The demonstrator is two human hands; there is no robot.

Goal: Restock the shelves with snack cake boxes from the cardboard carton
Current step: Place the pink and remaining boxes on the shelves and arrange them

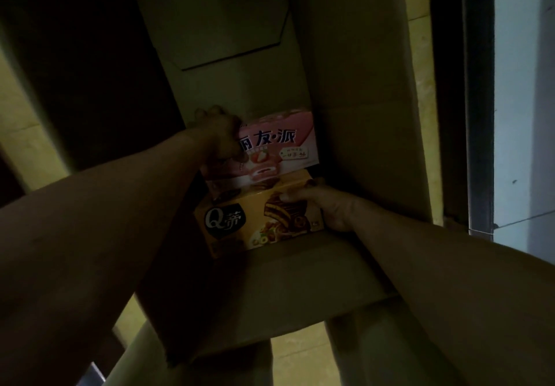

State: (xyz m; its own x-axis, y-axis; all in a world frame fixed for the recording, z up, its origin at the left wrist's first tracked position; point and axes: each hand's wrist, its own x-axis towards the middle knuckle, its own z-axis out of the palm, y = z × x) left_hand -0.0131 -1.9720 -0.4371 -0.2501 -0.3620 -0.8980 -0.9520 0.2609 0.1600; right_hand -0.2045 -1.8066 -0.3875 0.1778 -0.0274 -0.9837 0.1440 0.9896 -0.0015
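Note:
Deep inside the open cardboard carton I reach with both arms in dim light. My left hand grips the left end of a pink snack cake box with a strawberry cake picture. Just below it, my right hand holds the right end of an orange snack cake box showing a chocolate cake. The pink box lies partly over the orange one. No shelves are in view.
The carton's flaps stand open at the far end and a near flap lies under my arms. Yellowish floor tiles show around the carton. A dark frame and pale wall run along the right.

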